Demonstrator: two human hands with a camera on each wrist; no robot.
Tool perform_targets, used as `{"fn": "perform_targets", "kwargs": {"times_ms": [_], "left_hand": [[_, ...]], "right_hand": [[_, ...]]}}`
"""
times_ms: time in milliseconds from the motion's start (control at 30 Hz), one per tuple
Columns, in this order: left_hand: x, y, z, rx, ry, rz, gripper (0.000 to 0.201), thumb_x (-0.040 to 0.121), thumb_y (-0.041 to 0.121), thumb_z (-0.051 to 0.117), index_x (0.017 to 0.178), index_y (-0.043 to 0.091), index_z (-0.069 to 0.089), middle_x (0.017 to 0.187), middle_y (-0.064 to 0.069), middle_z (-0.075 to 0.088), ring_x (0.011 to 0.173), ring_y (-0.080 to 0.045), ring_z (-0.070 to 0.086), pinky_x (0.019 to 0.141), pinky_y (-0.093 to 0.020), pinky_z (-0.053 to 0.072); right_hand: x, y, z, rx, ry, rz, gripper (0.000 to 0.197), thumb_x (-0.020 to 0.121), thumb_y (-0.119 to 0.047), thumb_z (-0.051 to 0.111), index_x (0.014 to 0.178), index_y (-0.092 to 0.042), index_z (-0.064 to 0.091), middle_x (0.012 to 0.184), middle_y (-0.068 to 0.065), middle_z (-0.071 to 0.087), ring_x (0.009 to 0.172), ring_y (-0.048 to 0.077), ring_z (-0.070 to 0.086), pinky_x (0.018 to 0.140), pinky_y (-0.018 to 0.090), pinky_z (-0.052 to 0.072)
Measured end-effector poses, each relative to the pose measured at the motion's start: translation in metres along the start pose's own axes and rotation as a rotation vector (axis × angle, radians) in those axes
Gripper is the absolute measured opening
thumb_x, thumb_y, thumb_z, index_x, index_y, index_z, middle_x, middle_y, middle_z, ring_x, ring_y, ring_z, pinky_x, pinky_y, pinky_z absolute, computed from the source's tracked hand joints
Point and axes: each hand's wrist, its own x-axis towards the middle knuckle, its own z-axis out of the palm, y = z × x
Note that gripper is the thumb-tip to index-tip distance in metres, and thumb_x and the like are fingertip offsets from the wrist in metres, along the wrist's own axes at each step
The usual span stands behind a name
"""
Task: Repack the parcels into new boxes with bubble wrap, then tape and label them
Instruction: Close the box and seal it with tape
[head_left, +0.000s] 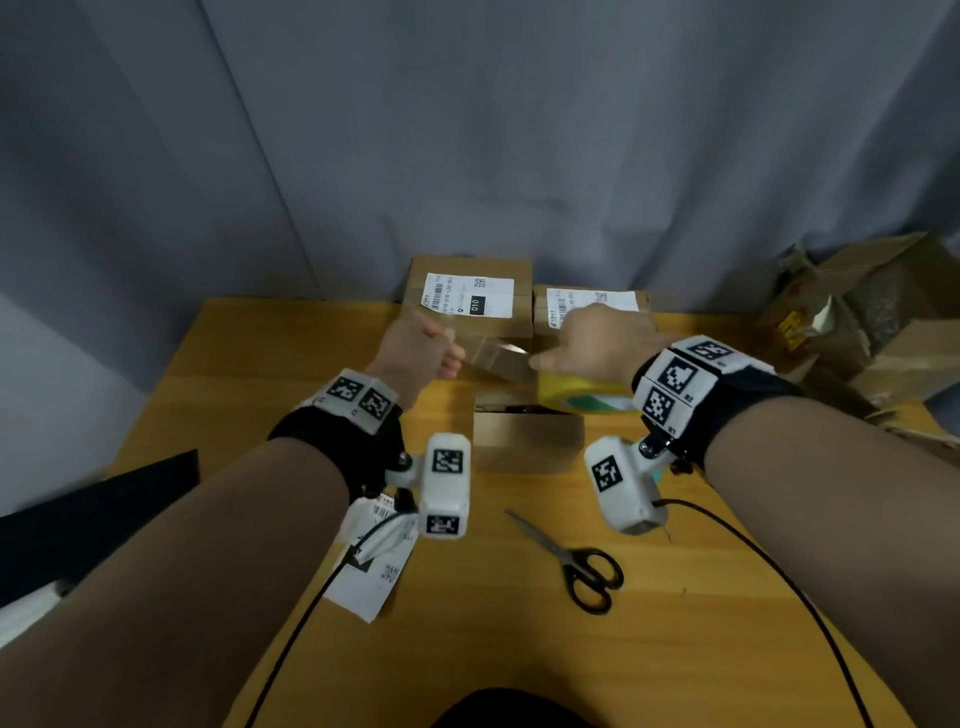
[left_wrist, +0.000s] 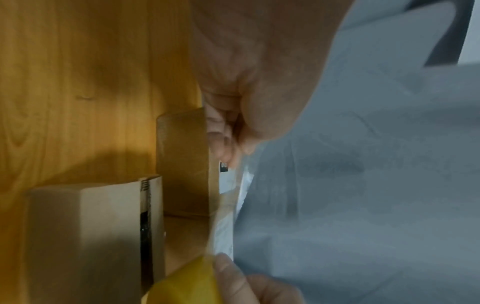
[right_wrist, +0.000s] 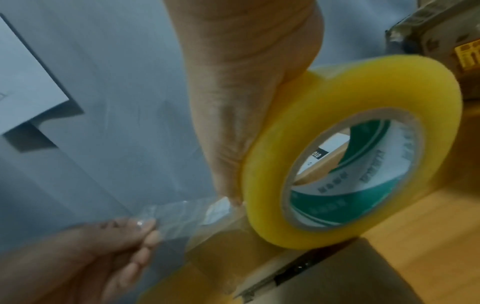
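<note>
My right hand grips a yellow roll of clear tape above the table. A clear strip of tape stretches left from the roll to my left hand, which pinches its free end between thumb and fingers. Below the strip stands a small brown box with a dark gap between its top flaps. Two labelled brown parcels stand at the back of the table.
Black-handled scissors lie on the wooden table to the front right. A loose white label lies to the front left under my left wrist. Torn cardboard boxes are piled at the right. A grey curtain hangs behind.
</note>
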Motion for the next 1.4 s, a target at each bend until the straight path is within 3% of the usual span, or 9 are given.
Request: {"fn": "perform_targets", "kwargs": {"times_ms": [233,333,433,533,633,733,1067,1200,1400], "left_hand": [[-0.01,-0.026,-0.012,-0.013,-0.054,-0.129,0.021,0.096,0.01,0.05,0.078,0.006,0.061,0.082,-0.01,0.068,0.07,-0.016,0.064,0.07,-0.025,0.056],[-0.018,-0.042,-0.006,-0.08,-0.044,-0.195,0.018,0.093,0.019,0.058,0.087,0.003,0.063,0.084,-0.008,0.069,0.075,-0.017,0.065,0.073,-0.025,0.056],[-0.021,-0.053,0.005,-0.117,-0.045,-0.24,0.026,0.088,0.025,0.066,0.096,0.0,0.063,0.083,-0.009,0.068,0.071,-0.013,0.063,0.061,-0.017,0.054],[-0.019,-0.055,0.012,-0.118,0.014,-0.214,0.027,0.087,0.019,0.067,0.106,0.002,0.058,0.081,-0.007,0.065,0.069,-0.011,0.06,0.06,-0.016,0.051],[-0.013,-0.046,0.012,-0.11,0.079,-0.142,0.022,0.089,0.018,0.064,0.105,0.005,0.057,0.087,-0.008,0.066,0.074,-0.013,0.061,0.068,-0.021,0.052],[-0.007,-0.036,0.01,-0.119,0.142,-0.104,0.018,0.09,0.019,0.063,0.103,0.01,0.053,0.09,-0.005,0.066,0.072,-0.01,0.06,0.062,-0.019,0.048],[-0.006,-0.028,0.015,-0.08,0.21,-0.064,0.019,0.091,0.022,0.061,0.102,0.008,0.054,0.079,0.005,0.063,0.065,-0.007,0.057,0.057,-0.018,0.041],[-0.004,-0.038,0.023,-0.013,0.165,-0.121,0.026,0.086,0.028,0.065,0.101,0.009,0.055,0.083,0.0,0.067,0.068,-0.012,0.058,0.068,-0.028,0.049],[0.0,-0.061,0.033,0.115,0.058,-0.221,0.048,0.079,0.038,0.073,0.109,0.007,0.053,0.108,-0.009,0.066,0.101,-0.025,0.061,0.089,-0.039,0.05]], "right_hand": [[0.002,-0.012,0.006,-0.041,-0.08,0.018,0.046,0.082,-0.064,0.056,0.07,-0.021,0.049,0.073,-0.004,0.053,0.07,0.015,0.052,0.058,0.029,0.039],[0.008,-0.016,0.014,-0.09,-0.104,0.013,0.046,0.082,-0.064,0.054,0.081,-0.018,0.055,0.079,-0.002,0.058,0.08,0.019,0.057,0.068,0.032,0.048],[0.011,-0.017,0.027,-0.125,-0.1,-0.005,0.047,0.086,-0.059,0.047,0.092,-0.015,0.063,0.089,0.002,0.063,0.085,0.02,0.057,0.068,0.03,0.047],[0.008,-0.016,0.019,-0.104,-0.057,0.016,0.041,0.089,-0.054,0.046,0.084,-0.017,0.061,0.079,0.001,0.057,0.079,0.02,0.054,0.054,0.024,0.032],[0.006,-0.012,0.004,-0.041,-0.028,0.015,0.036,0.089,-0.05,0.05,0.068,-0.021,0.053,0.072,-0.002,0.053,0.078,0.021,0.053,0.055,0.025,0.03],[0.003,-0.012,-0.007,-0.01,-0.019,0.028,0.037,0.088,-0.046,0.052,0.062,-0.023,0.042,0.068,-0.006,0.045,0.077,0.021,0.049,0.051,0.024,0.025],[-0.01,-0.012,-0.013,0.111,-0.057,0.076,0.032,0.088,-0.043,0.055,0.065,-0.024,0.044,0.069,-0.005,0.046,0.064,0.011,0.045,0.052,0.026,0.028],[-0.013,-0.008,0.009,0.075,-0.081,0.075,0.034,0.087,-0.046,0.057,0.065,-0.022,0.046,0.069,-0.002,0.05,0.066,0.015,0.05,0.051,0.025,0.03],[-0.015,-0.001,0.024,0.106,-0.04,0.098,0.036,0.088,-0.051,0.048,0.085,-0.02,0.066,0.082,-0.001,0.063,0.081,0.019,0.056,0.062,0.028,0.038]]}}
